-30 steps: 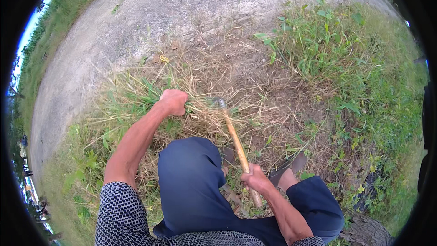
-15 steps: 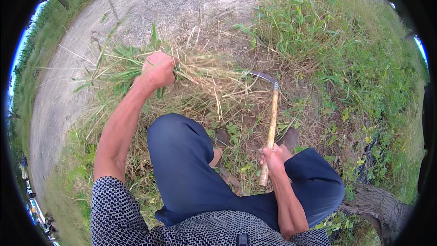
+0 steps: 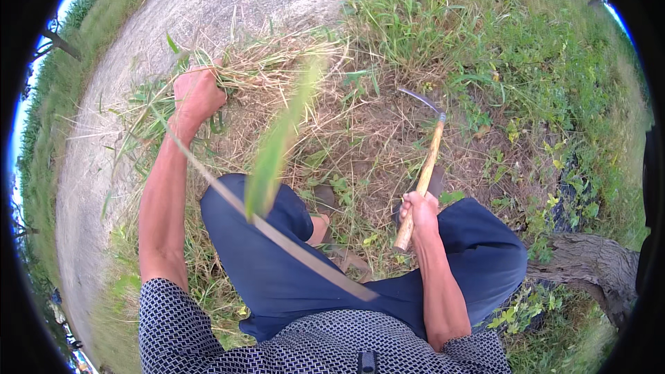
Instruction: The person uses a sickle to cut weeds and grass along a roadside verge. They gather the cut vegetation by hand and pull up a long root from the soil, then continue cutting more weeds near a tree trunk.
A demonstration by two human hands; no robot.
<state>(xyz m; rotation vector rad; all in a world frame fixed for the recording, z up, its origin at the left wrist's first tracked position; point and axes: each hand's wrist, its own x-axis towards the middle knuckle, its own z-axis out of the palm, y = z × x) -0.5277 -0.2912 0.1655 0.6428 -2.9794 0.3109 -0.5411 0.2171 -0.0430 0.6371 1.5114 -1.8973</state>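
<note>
My left hand is closed round a bundle of cut grass, out at the far left with the arm stretched. Green blades stick out on one side of the fist and dry, straw-coloured stalks on the other. My right hand grips the lower part of a sickle's wooden handle. The sickle's thin curved blade points up and left, apart from the bundle, over dry stubble. A blurred green grass blade and a long pale stalk cross close in front of my knee.
Standing grass and weeds grow ahead and to the right. A gravel path curves along the left and far side. At the lower right lies a thick tree trunk. My bent knees frame trampled stubble.
My left hand has moved left and farther away with the grass bundle. The sickle has shifted slightly right and up, its blade now apart from the stalks. A loose blade and stalk have appeared close up.
</note>
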